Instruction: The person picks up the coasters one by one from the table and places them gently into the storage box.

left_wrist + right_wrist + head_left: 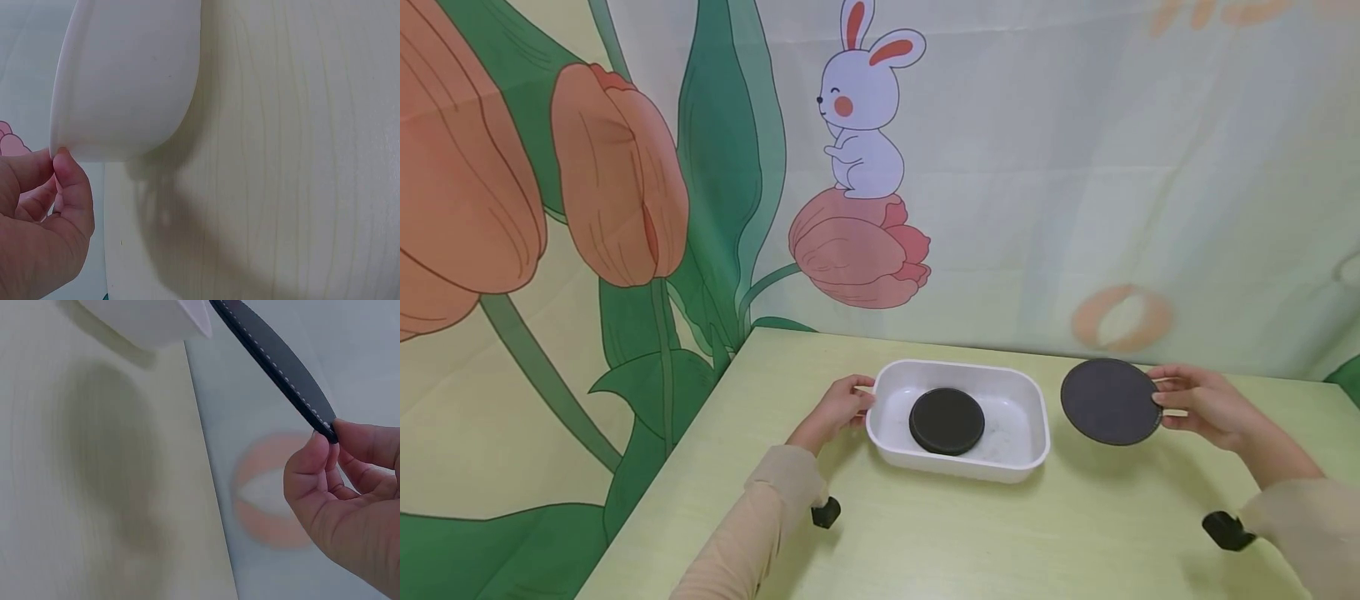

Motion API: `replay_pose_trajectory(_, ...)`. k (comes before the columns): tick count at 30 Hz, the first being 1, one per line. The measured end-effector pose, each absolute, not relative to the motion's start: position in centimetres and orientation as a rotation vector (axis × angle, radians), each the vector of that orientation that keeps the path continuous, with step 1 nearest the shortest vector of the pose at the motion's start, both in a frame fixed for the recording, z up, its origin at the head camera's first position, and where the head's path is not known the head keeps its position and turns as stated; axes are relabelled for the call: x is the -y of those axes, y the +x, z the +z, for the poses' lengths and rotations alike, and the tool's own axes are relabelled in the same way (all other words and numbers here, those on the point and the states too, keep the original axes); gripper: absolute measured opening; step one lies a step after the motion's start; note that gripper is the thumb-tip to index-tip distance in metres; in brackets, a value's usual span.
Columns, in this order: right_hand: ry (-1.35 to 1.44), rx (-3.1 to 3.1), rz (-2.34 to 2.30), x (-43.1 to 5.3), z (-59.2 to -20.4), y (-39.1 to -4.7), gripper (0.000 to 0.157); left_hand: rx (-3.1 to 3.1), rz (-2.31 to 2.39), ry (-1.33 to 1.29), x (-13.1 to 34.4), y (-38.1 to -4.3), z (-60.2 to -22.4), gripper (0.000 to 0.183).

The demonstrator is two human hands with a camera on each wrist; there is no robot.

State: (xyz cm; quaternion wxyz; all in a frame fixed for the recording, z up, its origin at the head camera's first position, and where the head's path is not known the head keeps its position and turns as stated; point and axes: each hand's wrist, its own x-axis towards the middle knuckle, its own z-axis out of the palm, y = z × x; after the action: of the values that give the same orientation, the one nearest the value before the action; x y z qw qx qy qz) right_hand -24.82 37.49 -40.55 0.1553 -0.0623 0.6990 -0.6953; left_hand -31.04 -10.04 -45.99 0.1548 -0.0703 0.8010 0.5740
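A round black coaster [1111, 402] with white edge stitching is held up above the table, right of a white rectangular basin. My right hand [1206, 406] pinches its right edge between thumb and fingers; the right wrist view shows the coaster [275, 365] tilted and apart from the table. At the other side, my left hand [841, 406] pinches the left rim of the white basin [955, 468], thumb outside in the left wrist view. Inside the basin lies a thick round black piece [947, 421], perhaps several coasters stacked; I cannot tell.
The basin stands on a pale wood-grain table [970, 533]. Behind the table hangs a cloth backdrop [1000, 167] printed with tulips and a rabbit. Black wrist-worn devices [826, 512] sit under both sleeves.
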Motion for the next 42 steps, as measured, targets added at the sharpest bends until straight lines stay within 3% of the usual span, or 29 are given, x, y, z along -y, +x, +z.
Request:
replay_pose_trajectory(19,-0.178,-2.055,-1.820,-30.9,-39.3,-25.8,0.022,-2.263,1.677,-0.171,10.1,-30.7,-45.4,0.034)
replay_pose_trajectory(42,-0.134,-2.008,-1.860,-24.9,-40.7,-27.2,0.022,-2.261,1.687,-0.185,10.1,-30.6,-45.5,0.033)
